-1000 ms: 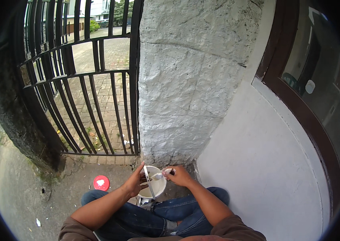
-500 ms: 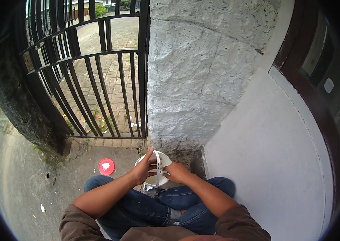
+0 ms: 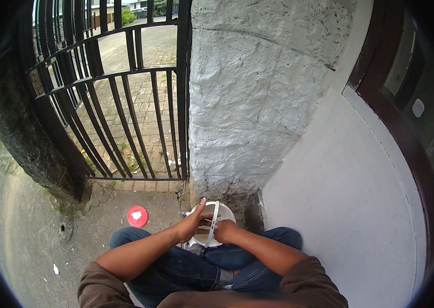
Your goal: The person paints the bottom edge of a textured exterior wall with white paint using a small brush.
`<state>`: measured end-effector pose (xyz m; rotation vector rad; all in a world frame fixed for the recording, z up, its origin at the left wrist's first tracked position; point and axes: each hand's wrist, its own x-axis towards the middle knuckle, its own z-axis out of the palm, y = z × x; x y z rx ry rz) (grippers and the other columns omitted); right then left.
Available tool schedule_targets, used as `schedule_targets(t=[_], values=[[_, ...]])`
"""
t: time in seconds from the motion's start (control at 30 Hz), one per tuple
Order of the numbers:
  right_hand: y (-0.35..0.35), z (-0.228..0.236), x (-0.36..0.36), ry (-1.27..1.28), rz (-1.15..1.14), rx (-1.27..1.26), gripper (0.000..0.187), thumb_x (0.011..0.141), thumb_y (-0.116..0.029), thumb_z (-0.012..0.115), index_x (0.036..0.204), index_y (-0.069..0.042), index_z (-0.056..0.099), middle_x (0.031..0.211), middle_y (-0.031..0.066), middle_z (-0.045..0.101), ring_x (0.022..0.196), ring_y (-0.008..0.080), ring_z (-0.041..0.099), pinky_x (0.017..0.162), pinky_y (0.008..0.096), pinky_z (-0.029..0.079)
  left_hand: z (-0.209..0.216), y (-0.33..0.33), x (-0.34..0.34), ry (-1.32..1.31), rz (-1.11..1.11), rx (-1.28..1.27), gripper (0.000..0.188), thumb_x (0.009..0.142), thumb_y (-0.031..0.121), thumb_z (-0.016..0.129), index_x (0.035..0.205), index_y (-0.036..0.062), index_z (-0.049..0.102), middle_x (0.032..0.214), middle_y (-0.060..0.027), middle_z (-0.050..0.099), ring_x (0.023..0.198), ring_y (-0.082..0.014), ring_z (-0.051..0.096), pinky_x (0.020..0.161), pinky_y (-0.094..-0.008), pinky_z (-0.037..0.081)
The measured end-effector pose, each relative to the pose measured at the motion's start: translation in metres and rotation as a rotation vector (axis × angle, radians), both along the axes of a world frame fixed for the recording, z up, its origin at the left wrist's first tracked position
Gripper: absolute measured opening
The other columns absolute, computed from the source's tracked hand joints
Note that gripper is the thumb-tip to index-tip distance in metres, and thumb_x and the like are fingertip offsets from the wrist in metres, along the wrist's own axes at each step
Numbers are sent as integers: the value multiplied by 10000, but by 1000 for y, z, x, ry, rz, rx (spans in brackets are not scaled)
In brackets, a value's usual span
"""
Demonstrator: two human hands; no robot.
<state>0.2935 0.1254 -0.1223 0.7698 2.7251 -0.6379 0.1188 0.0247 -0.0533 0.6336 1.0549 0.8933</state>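
Observation:
A white bucket (image 3: 228, 211) stands between my knees at the foot of the wall, its pale strap-like handle (image 3: 215, 226) raised across the opening. Over the left side of the bucket is my left hand (image 3: 192, 226), thumb up and fingers stretched apart toward the handle; I see nothing held in it. My right hand (image 3: 225, 232) reaches into the bucket on the other side of the handle. Its fingers are curled and partly hidden, so what they hold, if anything, cannot be made out. The bucket's inside is pale and mostly covered by my hands.
A red round lid (image 3: 137, 223) with a white blob on it lies on the concrete to the left. Ahead are a black metal gate (image 3: 119, 128) and a rough white wall (image 3: 258, 102). A smooth pale wall (image 3: 340, 205) rises close on my right. White flecks dot the floor.
Both hands and the bucket appear a little farther right in the picture. The handle leans more to the right, and my right hand's fingers are more curled.

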Motion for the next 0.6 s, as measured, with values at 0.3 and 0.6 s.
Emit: schedule_targets(t=[0.3, 0.6], values=[[27, 14, -3, 315, 59, -165, 268, 853, -236, 756, 1022, -28, 752, 843, 202, 747, 779, 370, 743, 749, 452, 587, 11, -4, -5, -19, 151, 61, 1196, 871, 964, 159, 1460, 2, 559, 1270, -142, 685, 1201, -252, 621, 1107, -426, 422], [67, 45, -4, 659, -461, -818, 227, 1031, -235, 648, 1039, -15, 707, 840, 59, 750, 618, 88, 645, 568, 264, 524, 28, 4, -35, 75, 215, 88, 1364, 779, 1019, -6, 1474, -6, 565, 1288, -121, 678, 1153, -210, 603, 1063, -390, 413]])
